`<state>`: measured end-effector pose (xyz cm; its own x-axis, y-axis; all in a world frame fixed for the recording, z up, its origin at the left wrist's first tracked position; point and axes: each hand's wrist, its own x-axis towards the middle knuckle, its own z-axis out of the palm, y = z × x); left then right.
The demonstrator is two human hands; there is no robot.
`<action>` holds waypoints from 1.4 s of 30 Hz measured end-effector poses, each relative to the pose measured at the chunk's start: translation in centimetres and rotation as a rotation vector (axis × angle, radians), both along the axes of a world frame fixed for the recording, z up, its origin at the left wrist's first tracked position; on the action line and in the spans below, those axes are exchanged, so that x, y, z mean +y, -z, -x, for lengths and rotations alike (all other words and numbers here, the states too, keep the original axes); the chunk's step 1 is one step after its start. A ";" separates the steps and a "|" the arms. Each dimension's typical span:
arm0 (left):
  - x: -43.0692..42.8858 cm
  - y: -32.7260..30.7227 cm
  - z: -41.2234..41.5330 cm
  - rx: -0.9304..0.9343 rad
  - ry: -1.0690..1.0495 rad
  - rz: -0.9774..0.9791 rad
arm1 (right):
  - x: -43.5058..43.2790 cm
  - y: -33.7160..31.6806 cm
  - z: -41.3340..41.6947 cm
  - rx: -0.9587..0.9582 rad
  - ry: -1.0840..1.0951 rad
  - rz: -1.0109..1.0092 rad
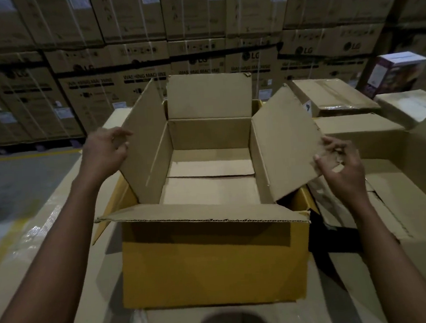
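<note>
An open, empty cardboard box [214, 262] stands in front of me on a large wrapped carton [36, 249]. All of its top flaps are up or folded out. My left hand [103, 154] is at the outer side of the left flap [145, 151], fingers loosely bent, touching its edge. My right hand [338, 165] pinches the outer edge of the right flap [283, 143] between thumb and fingers. The near flap [203, 217] hangs out toward me and the far flap [210, 96] stands upright.
Sealed cartons [333, 97] lie to the right, with a white and purple printed box [397, 75] behind them. A wall of stacked washing-machine cartons [198, 36] fills the background. Grey floor with a yellow line [11, 175] is at the left.
</note>
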<state>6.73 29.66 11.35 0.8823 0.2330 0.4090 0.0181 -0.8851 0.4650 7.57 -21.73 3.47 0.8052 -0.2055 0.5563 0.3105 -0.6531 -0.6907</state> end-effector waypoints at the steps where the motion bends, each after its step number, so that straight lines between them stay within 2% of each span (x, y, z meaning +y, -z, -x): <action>1: 0.1 0.5 0.2 0.001 0.020 0.122 | 0.4 0.1 0.3 -0.023 0.033 -0.039; 4: 0.1 1.3 0.8 -0.044 0.043 0.326 | 2.4 -0.3 0.3 0.016 0.108 -0.175; 7: 0.4 1.2 1.4 -0.085 0.006 0.501 | 3.6 -1.0 -0.3 0.063 0.103 -0.154; 10: 2.3 1.9 2.7 -0.170 -0.020 0.730 | 3.1 -1.7 -0.7 0.040 0.213 -0.187; 13: 4.5 4.1 4.0 -0.228 -0.043 0.803 | 2.5 -1.7 -0.4 0.047 0.256 -0.229; 16: 4.3 5.6 4.5 -0.208 -0.091 0.853 | 4.1 -1.7 0.3 0.079 0.175 -0.115; 19: 3.3 5.5 4.5 -0.188 -0.084 0.809 | 5.6 -1.9 0.6 0.104 0.132 -0.006; 25: 1.1 3.8 3.6 -0.072 0.009 0.632 | 5.8 -3.3 0.8 0.132 0.109 -0.068; 29: 0.9 3.1 3.8 -0.114 -0.086 0.487 | 5.3 -4.2 1.0 0.071 0.125 -0.076; 35: 0.0 1.8 4.1 -0.169 -0.052 0.287 | 4.6 -4.8 1.4 0.023 0.093 -0.076; 42: -2.1 -0.2 4.7 -0.154 -0.055 0.184 | 4.3 -4.9 1.4 0.041 0.014 -0.018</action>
<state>2.01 27.59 11.53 0.7968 0.3617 0.4840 -0.0201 -0.7847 0.6195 6.17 -17.47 8.38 0.8240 -0.2268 0.5193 0.2725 -0.6449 -0.7140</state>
